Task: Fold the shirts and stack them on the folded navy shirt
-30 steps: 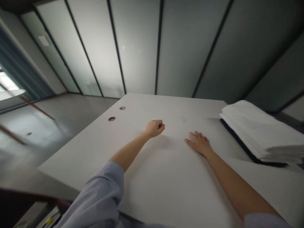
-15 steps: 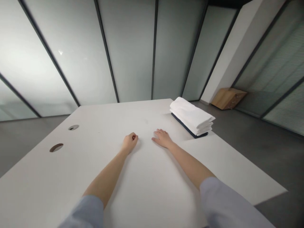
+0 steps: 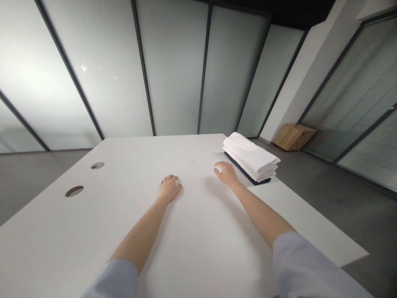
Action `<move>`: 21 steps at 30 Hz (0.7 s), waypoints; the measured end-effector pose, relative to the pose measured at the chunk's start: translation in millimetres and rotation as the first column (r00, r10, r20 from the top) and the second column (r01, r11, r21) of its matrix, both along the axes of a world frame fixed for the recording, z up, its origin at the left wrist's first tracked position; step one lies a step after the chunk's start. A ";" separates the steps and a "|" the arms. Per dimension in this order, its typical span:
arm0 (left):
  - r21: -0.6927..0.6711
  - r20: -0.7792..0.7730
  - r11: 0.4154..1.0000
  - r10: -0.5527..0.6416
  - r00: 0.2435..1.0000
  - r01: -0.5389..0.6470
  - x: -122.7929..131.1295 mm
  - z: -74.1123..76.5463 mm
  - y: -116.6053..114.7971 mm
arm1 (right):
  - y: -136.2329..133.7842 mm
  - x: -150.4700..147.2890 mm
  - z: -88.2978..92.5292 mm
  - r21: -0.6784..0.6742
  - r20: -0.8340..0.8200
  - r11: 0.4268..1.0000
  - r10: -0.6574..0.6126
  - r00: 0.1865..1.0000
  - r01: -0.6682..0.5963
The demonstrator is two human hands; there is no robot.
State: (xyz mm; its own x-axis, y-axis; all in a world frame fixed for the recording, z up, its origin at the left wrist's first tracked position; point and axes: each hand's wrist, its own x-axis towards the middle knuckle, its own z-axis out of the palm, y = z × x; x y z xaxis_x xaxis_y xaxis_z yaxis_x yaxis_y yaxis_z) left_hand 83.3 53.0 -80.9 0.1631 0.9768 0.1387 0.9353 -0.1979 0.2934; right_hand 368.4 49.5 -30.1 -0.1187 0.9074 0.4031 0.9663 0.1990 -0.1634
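Observation:
My left hand (image 3: 170,188) rests palm down on the white table (image 3: 198,240), fingers slightly curled and thumb apart, with nothing in it. Raised a little over the tabletop, my right hand (image 3: 226,173) has its thumb and fingers parted and holds nothing; its shadow falls on the table to its left. Just beyond and to the right of it lies a stack of folded white cloths (image 3: 249,155), several layers thick. Beneath that stack a dark navy folded cloth (image 3: 240,169) shows along the lower edge. The right hand is beside the stack, apart from it.
Two round holes, a nearer one (image 3: 74,191) and a farther one (image 3: 97,165), are in the tabletop at the left. A wooden cabinet (image 3: 293,136) stands on the grey floor at the back right. Frosted glass panels (image 3: 173,74) line the far side.
My right hand has lifted off the table and moved right, closer to the cloth stack. My left hand has gone from curled fingers to a flatter, opened pose in nearly the same place.

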 end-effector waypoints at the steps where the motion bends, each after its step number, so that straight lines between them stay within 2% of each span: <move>1: -0.005 0.001 1.000 -0.003 1.000 0.003 -0.1 -0.1 0.0 | 2.8 17.9 11.8 0.096 -0.015 0.993 -0.070 0.997 0.071; 2: -0.007 0.005 1.000 -0.005 1.000 0.005 -0.1 -0.4 0.3 | 4.6 37.9 23.5 0.181 -0.037 0.970 -0.157 0.987 0.161; 4: -0.008 0.009 1.000 -0.004 1.000 0.004 -0.1 -1.4 1.6 | 3.8 80.3 43.3 0.294 -0.094 0.880 -0.361 0.928 0.372; 6: -0.009 0.006 1.000 -0.005 1.000 0.005 -0.2 -2.7 2.9 | -2.0 119.5 54.1 0.296 -0.139 0.763 -0.560 0.817 0.574; 7: -0.008 0.003 1.000 -0.005 1.000 0.005 -0.2 -3.3 3.4 | -5.8 136.0 55.9 0.258 -0.137 0.726 -0.626 0.768 0.638; 9: -0.003 0.001 1.000 -0.005 1.000 0.005 -0.3 -4.0 3.9 | -12.4 161.0 54.4 0.144 -0.094 0.702 -0.692 0.716 0.698; 11: 0.004 0.005 1.000 -0.006 1.000 0.006 -0.4 -4.1 3.9 | -14.7 174.3 51.5 0.077 -0.061 0.716 -0.691 0.720 0.694; 13: 0.010 0.014 1.000 -0.009 1.000 0.009 -0.3 -4.0 3.5 | -10.9 174.8 51.7 0.135 -0.069 0.771 -0.620 0.782 0.623; 16: 0.029 0.059 1.000 -0.004 0.998 0.002 -0.3 -4.9 3.4 | 0.5 146.5 54.5 0.319 -0.107 0.863 -0.378 0.920 0.392; 19: 0.073 0.151 0.997 0.002 0.988 -0.014 -0.4 -6.8 4.8 | 3.2 83.3 44.8 0.376 -0.148 0.921 -0.055 0.987 0.107; 21: 0.128 0.235 0.991 -0.005 0.972 -0.026 -0.2 -7.6 5.7 | -5.3 32.2 28.5 0.298 -0.167 0.943 0.202 0.965 -0.146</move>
State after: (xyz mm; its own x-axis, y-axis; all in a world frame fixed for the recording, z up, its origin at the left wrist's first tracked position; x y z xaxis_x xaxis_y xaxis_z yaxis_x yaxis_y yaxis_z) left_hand 83.0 58.7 -88.5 0.1007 0.9494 0.2974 0.8456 -0.2392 0.4772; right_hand 400.6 44.1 -1.6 -0.1590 0.7261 0.6690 0.8682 0.4255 -0.2555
